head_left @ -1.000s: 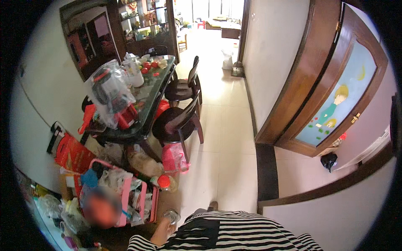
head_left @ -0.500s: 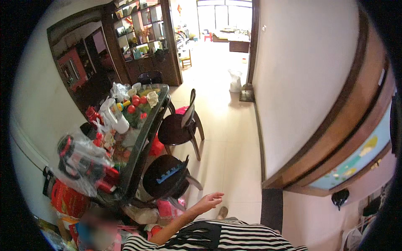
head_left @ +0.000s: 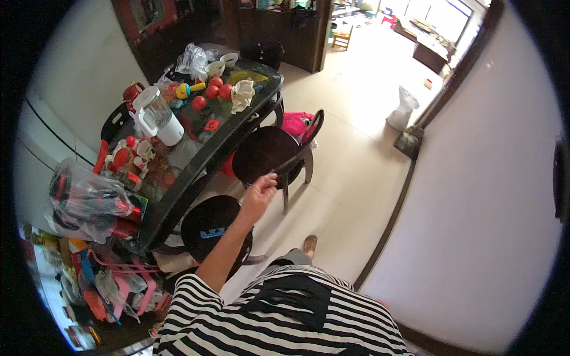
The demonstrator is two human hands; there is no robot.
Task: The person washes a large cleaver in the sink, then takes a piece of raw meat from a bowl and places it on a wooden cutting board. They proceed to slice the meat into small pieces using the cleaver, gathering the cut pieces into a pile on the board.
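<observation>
My left hand (head_left: 259,194) reaches forward from a striped sleeve, fingers loosely bent and nothing visible in them. It hangs in front of a dark wooden chair (head_left: 261,153); whether it touches the chair I cannot tell. Nearer me is a second dark seat (head_left: 195,221) with a flat blue thing (head_left: 212,232) on it. To the left stands a dark glossy table (head_left: 205,163). On it are a white blender with a clear jug (head_left: 171,132), several red round fruits (head_left: 212,92), white bowls (head_left: 215,69) and a crumpled cloth or paper (head_left: 241,97). My right hand is out of view.
A plastic-covered red and black appliance (head_left: 89,196) is at the table's near end, above a pink rack (head_left: 127,285) holding bags. Tiled floor (head_left: 332,196) runs beside a white wall (head_left: 469,196). A white sack (head_left: 402,110) stands by the far doorway.
The view has turned left and down, bringing the table closer. My left hand has moved forward, toward the chairs, and its fingers are more bent.
</observation>
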